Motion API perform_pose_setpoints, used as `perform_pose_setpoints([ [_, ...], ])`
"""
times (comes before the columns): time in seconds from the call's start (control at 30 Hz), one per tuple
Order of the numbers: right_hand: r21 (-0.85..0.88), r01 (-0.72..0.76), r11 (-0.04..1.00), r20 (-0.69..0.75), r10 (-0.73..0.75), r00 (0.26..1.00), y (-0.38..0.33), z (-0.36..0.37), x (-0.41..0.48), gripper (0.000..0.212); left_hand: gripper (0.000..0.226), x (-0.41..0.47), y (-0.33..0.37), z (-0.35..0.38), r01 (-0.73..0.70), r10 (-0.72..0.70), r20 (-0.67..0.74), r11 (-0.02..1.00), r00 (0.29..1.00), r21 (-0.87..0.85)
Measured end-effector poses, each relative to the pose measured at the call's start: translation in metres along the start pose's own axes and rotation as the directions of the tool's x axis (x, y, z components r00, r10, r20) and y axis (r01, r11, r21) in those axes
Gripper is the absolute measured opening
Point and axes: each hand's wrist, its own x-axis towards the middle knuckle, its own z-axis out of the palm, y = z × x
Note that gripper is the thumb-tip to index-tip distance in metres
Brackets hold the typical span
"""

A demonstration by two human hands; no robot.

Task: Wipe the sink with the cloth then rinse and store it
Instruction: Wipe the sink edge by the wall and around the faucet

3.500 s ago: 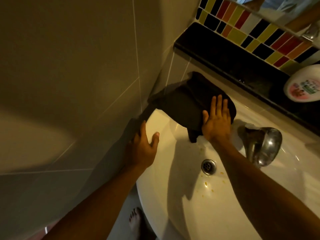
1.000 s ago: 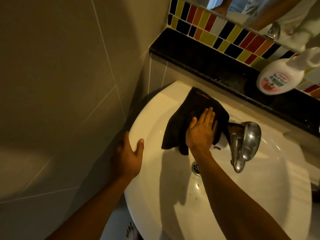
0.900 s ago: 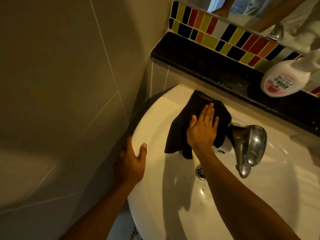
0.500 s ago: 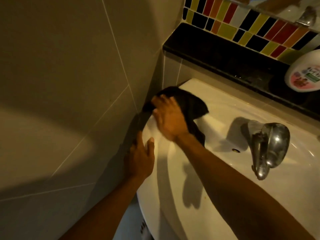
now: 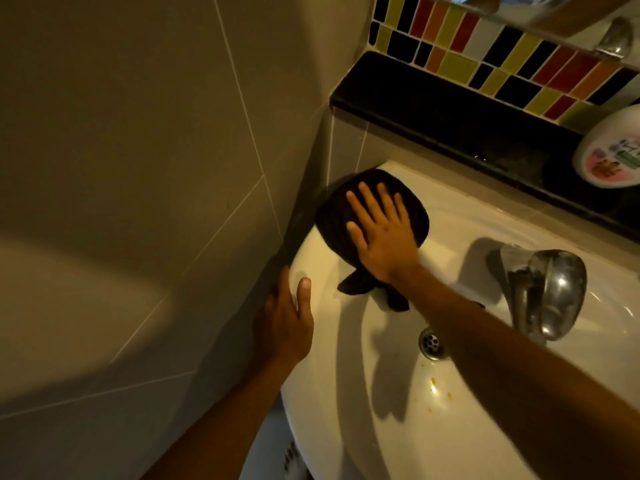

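Our right hand point(image 5: 382, 233) keeps no pinching grip: it lies flat, fingers spread, palm pressing the dark cloth point(image 5: 372, 216) onto the back left corner of the white sink point(image 5: 346, 393), by the wall. Its arm reaches diagonally across the basin, over the drain point(image 5: 431, 342), with the tap point(image 5: 543, 292) to its right. Our left hand point(image 5: 285, 318) rests open on the sink's left rim, thumb on top, fingers curled over the edge
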Motion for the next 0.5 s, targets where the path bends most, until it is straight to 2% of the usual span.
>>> perform_pose_setpoints([
  [0.03,-0.018,0.056,0.998,0.034,-0.056,0.998,0.014,-0.006,0.0,0.057,0.073,0.0,0.0,0.0,-0.012,0.012,-0.003,1.0,1.0,0.002],
  [0.07,-0.027,0.048,0.998,0.052,-0.047,0.998,0.031,-0.011,0.004,0.057,0.072,0.0,0.0,0.0,-0.025,0.025,-0.017,1.0,1.0,-0.001],
  [0.17,-0.054,-0.202,0.978,0.079,0.206,0.975,0.069,-0.019,0.002,0.058,0.067,0.0,-0.002,-0.001,-0.048,0.046,-0.053,0.999,0.997,-0.019],
  [0.23,-0.063,-0.322,0.945,0.043,0.325,0.945,0.07,-0.014,-0.013,0.06,0.064,-0.002,0.001,0.0,-0.041,0.041,-0.047,0.999,0.998,-0.009],
  [0.3,0.026,-0.487,0.873,-0.006,0.487,0.873,0.061,-0.007,-0.033,0.063,0.062,-0.002,0.002,0.002,-0.012,0.012,-0.03,1.0,0.999,0.0],
  [0.4,0.202,-0.717,0.667,0.013,0.73,0.683,0.045,-0.002,-0.062,0.069,0.068,0.0,0.0,0.002,0.028,-0.028,-0.001,1.0,1.0,-0.002],
  [0.43,0.207,-0.735,0.646,0.011,0.749,0.662,0.04,0.0,-0.071,0.07,0.071,-0.001,-0.001,0.001,0.037,-0.037,0.008,0.999,0.999,-0.001],
  [0.5,0.153,-0.727,0.67,-0.012,0.737,0.676,0.036,0.004,-0.086,0.07,0.068,-0.002,-0.004,0.001,0.035,-0.035,0.017,0.999,0.999,-0.007],
])
